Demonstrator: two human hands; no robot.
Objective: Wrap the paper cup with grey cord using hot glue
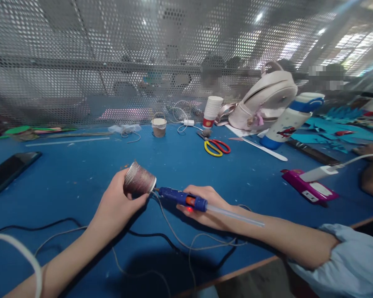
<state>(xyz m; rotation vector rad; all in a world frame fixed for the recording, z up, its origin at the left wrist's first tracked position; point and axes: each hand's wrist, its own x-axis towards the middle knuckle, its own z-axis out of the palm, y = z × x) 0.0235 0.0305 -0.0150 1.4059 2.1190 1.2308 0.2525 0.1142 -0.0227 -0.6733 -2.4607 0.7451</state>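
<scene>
My left hand (pixel 119 198) is closed around a small paper cup (pixel 139 179) wound with brownish-grey string, tipped on its side with its white rim to the right. In my right hand (pixel 205 203) is a blue hot glue gun (pixel 174 195), a clear glue stick (pixel 236 215) sticking out of its back. A red light glows beneath the gun. Its nozzle meets the cup near the rim; whether they touch I cannot tell. Loose grey string (pixel 169 225) trails from the cup across the table.
Behind stand a string-wrapped little bucket (pixel 159 129), stacked paper cups (pixel 212 111), scissors (pixel 216 147), a white knife (pixel 265 150), a bottle (pixel 287 124) and a backpack (pixel 264 99). A phone (pixel 12 171) lies left, a purple power strip (pixel 311 186) right. A black cord (pixel 155 235) crosses the front.
</scene>
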